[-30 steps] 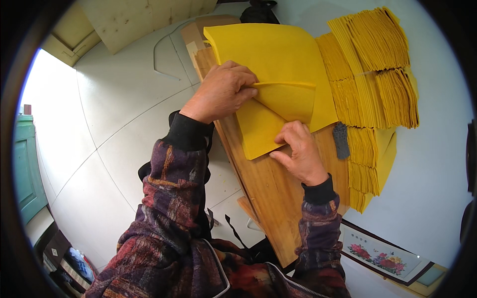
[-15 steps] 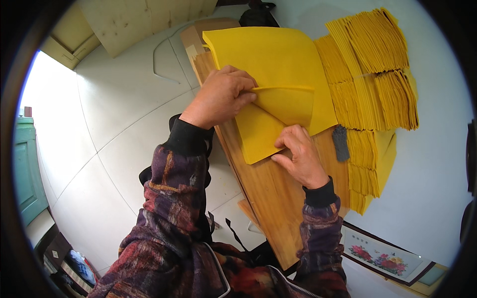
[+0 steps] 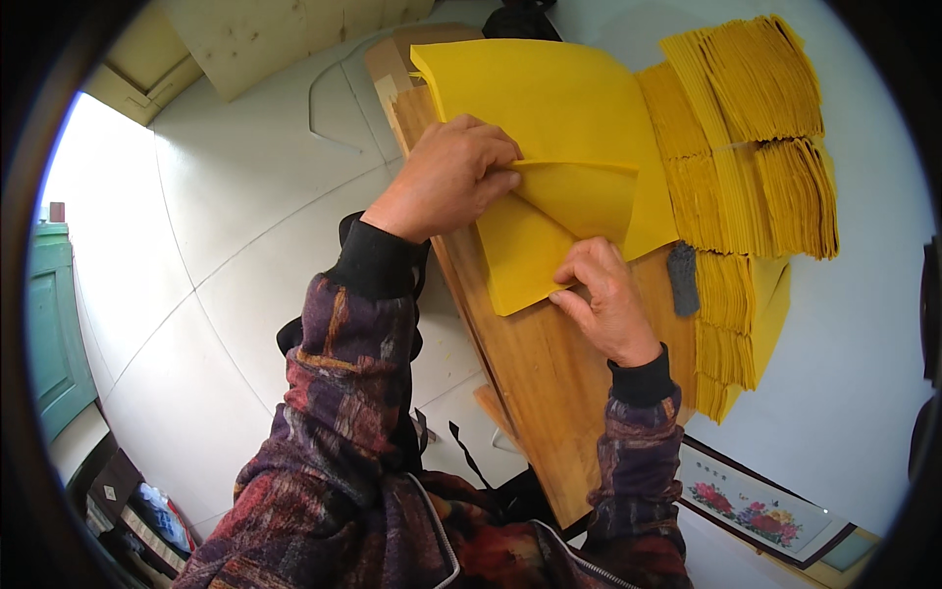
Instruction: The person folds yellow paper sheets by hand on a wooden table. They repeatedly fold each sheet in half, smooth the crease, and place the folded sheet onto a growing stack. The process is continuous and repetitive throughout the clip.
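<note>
A stack of yellow felt-like cloth sheets (image 3: 540, 103) lies at the far end of a wooden table. Its top sheet is turned back in a flap (image 3: 587, 196), so a slanting fold shows between my hands. My left hand (image 3: 453, 177) is closed in a pinch on the flap's upper edge, at its left corner. Close to the stack's near edge, my right hand (image 3: 608, 299) pinches the yellow cloth between thumb and fingers. Exactly how many layers each hand grips is hidden.
Piles of folded yellow cloth (image 3: 760, 83) stand along the right side of the wooden table (image 3: 579, 393). A dark grey piece (image 3: 682, 280) lies between them and the stack. A framed flower picture (image 3: 751, 503) is at the lower right, a green cabinet (image 3: 59, 314) at the far left.
The whole view has shifted slightly, moving the scene a little to the right. Both hands keep nearly the same hold on the cloth, and the flap looks much the same.
</note>
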Demonstrator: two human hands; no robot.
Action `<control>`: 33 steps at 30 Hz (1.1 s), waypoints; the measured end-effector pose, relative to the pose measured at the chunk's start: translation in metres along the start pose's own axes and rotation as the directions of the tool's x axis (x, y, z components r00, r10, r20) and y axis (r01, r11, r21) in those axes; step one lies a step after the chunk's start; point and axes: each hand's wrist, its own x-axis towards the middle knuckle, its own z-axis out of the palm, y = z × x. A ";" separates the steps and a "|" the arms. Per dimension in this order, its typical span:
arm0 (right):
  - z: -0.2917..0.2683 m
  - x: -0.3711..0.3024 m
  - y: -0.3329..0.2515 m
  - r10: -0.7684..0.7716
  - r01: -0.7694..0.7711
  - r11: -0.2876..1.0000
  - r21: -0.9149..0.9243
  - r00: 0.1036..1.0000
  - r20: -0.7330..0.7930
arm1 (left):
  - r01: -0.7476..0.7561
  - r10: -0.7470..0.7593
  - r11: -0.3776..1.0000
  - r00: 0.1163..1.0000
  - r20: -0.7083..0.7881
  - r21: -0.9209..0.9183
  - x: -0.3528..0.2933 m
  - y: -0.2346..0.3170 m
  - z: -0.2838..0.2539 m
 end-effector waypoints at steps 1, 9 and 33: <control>0.000 -0.001 0.000 0.012 -0.012 1.000 0.005 1.000 0.006 | 0.006 -0.006 1.000 1.000 0.000 -0.010 0.000 0.000 0.000; 0.001 0.000 0.000 0.016 -0.016 0.999 0.036 1.000 -0.003 | -0.009 0.009 1.000 1.000 -0.014 -0.007 0.001 -0.001 0.001; 0.008 -0.005 -0.007 0.057 -0.057 0.998 -0.012 0.998 -0.026 | -0.019 0.019 1.000 1.000 -0.016 0.023 0.001 -0.002 0.001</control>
